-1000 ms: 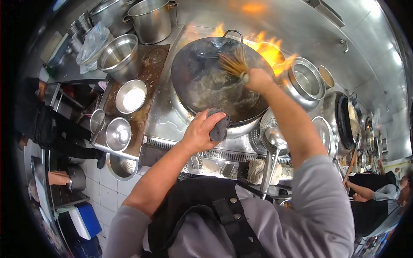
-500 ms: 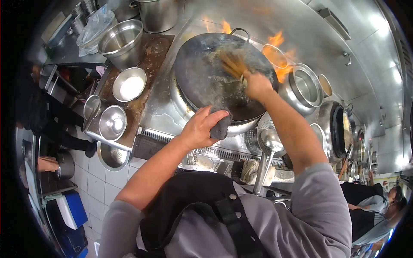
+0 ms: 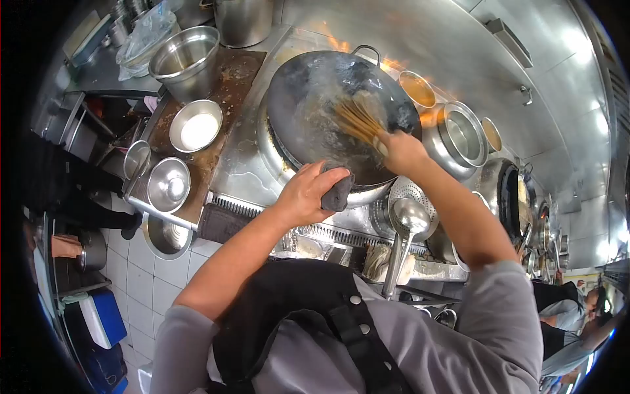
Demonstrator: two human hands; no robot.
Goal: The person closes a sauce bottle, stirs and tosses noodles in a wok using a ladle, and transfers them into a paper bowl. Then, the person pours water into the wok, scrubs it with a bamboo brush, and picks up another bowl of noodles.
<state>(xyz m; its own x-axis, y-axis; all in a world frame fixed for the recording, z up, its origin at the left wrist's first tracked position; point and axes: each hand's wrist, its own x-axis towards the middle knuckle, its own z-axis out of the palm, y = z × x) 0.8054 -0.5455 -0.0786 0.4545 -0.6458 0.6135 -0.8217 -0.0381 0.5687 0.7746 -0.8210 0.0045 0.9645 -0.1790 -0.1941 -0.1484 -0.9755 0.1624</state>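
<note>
A large black wok (image 3: 295, 98) sits tilted over the stove ring, with steam and some water inside it. My right hand (image 3: 401, 152) is closed around a bamboo wok brush (image 3: 359, 119), whose bristles press into the middle of the wok. At the wok's near edge, my left hand (image 3: 307, 194) is wrapped around a folded dark cloth (image 3: 337, 189). The cloth covers the part of the wok it grips, so any handle there is hidden. A loop handle (image 3: 367, 50) stands up on the wok's far rim.
Flames (image 3: 336, 41) rise behind the wok. Stacked metal pots (image 3: 464, 134) stand to its right. A ladle (image 3: 410, 217) and strainer (image 3: 420, 192) lie nearer me. Metal bowls (image 3: 169, 186) line the left counter; a co-worker (image 3: 571, 315) is at far right.
The brush and my right hand have shifted slightly down and to the right within the wok. The flames behind look smaller. My left hand stays on the cloth.
</note>
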